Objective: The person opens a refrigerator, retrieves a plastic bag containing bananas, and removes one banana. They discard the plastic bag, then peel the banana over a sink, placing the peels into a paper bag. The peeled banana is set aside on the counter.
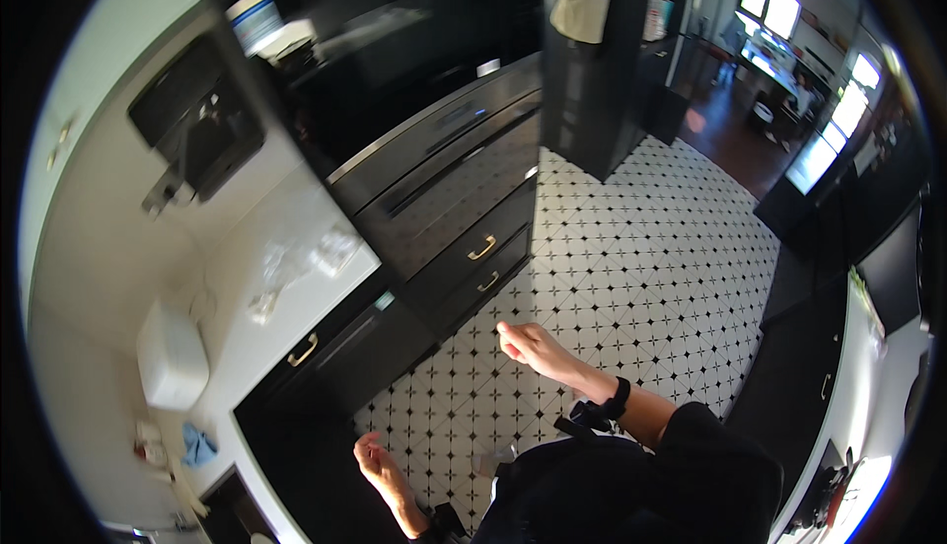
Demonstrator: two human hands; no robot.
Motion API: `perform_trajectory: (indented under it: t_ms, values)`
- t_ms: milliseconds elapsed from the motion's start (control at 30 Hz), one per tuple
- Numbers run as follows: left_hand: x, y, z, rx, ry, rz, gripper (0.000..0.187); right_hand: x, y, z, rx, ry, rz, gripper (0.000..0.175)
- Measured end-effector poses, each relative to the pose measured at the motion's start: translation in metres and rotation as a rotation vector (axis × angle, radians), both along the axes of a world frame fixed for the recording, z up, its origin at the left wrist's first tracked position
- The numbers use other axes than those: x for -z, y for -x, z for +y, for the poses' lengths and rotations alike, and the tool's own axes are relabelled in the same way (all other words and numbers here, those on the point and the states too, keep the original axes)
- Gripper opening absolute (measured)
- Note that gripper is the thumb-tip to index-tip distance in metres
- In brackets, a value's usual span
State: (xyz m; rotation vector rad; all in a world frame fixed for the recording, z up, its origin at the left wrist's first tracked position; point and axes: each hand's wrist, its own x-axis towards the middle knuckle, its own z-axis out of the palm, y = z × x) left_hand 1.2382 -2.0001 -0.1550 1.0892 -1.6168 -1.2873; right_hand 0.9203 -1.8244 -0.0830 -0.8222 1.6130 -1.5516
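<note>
My left hand (381, 468) is low in the picture, beside the dark cabinets under the white countertop (244, 366), with its fingers loosely curled. Over the patterned tile floor (629, 248), near the middle, is my right hand (527, 344), its fingers curled in; a black band circles that wrist. I see no object in either hand, though the curled fingers hide both palms. Nearest to the hands are dark drawers with brass handles (482, 248). Crumpled clear plastic packaging (333, 249) lies on the countertop, and a blue cloth (198, 445) lies closer to the sink.
Built-in ovens (444, 130) stand above the drawers. A white container (172, 359) sits against the wall, near a sink (237, 507). A light cloth bag (581, 15) hangs on a dark tall cabinet. Another counter (858, 374) runs along the right. People are at a far table.
</note>
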Motion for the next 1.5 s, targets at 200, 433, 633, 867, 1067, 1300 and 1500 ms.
perform_trajectory:
  t_ms: [200, 433, 633, 867, 1067, 1300, 1500]
  values:
    - [-0.003, 0.252, 0.093, 0.305, 0.009, -0.016, 0.027, 0.018, 0.19, 0.188, 0.405, 0.053, -0.064, 0.047]
    - [-0.05, 0.488, 0.177, 0.613, -0.114, 0.055, 0.041, 0.016, 0.324, 0.315, 0.756, 0.033, 0.028, 0.02]
    - [-0.048, 0.636, 0.194, 0.565, -0.116, 0.107, 0.063, 0.034, 0.434, 0.33, 0.792, 0.135, 0.012, 0.006]
    - [-0.032, 0.833, 0.149, 0.623, -0.274, 0.243, 0.063, 0.018, 0.627, 0.307, 0.874, -0.039, -0.008, 0.008]
    - [-0.06, 1.019, 0.111, 0.669, -0.282, 0.32, 0.061, -0.026, 0.794, 0.263, 0.796, 0.036, 0.103, 0.024]
    - [-0.047, 1.187, 0.055, 0.526, -0.167, 0.276, 0.035, 0.005, 1.002, 0.184, 0.632, 0.089, 0.072, 0.038]
    - [-0.057, 1.284, -0.011, 0.237, -0.135, 0.189, 0.01, -0.018, 1.179, 0.058, 0.273, 0.122, 0.066, 0.034]
